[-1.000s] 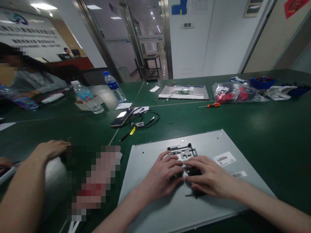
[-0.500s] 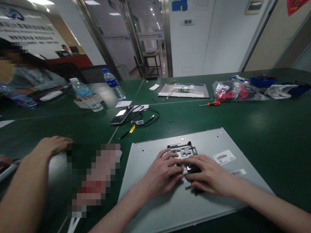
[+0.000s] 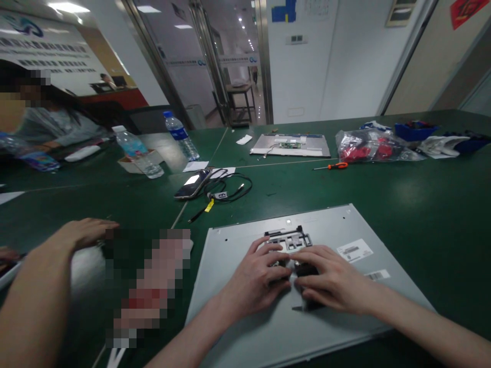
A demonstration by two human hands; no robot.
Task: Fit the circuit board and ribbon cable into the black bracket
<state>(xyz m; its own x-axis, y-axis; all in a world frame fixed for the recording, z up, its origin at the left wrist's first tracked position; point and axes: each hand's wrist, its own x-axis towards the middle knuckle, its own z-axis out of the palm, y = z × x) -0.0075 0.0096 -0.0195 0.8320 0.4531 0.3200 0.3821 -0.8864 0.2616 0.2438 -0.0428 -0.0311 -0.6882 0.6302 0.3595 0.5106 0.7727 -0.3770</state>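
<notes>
- Head view, my only one: at five o'clock a broad, flat, pale grey panel [image 3: 276,332] lies on the green table [image 3: 441,214], smooth, metal-looking, dully shiny.
- My left hand [image 3: 259,278] and right hand [image 3: 333,281] come together over it, fingers curved, tips touching or nearly so. Both grips look narrow; I cannot tell whether either hand holds the dark part [image 3: 307,270] between them.
- I judge the step in hand to be fine fingertip work on that part; the next move calls for light, even pressure.
- Just beyond my fingers sits an angular, black-edged cut-out frame [image 3: 289,239]; at four o'clock, a flat white label [image 3: 354,250].
- At two o'clock lies a second panel [image 3: 264,145] bearing a green circuit board [image 3: 290,145]; near three, an orange-handled screwdriver [image 3: 337,165].
</notes>
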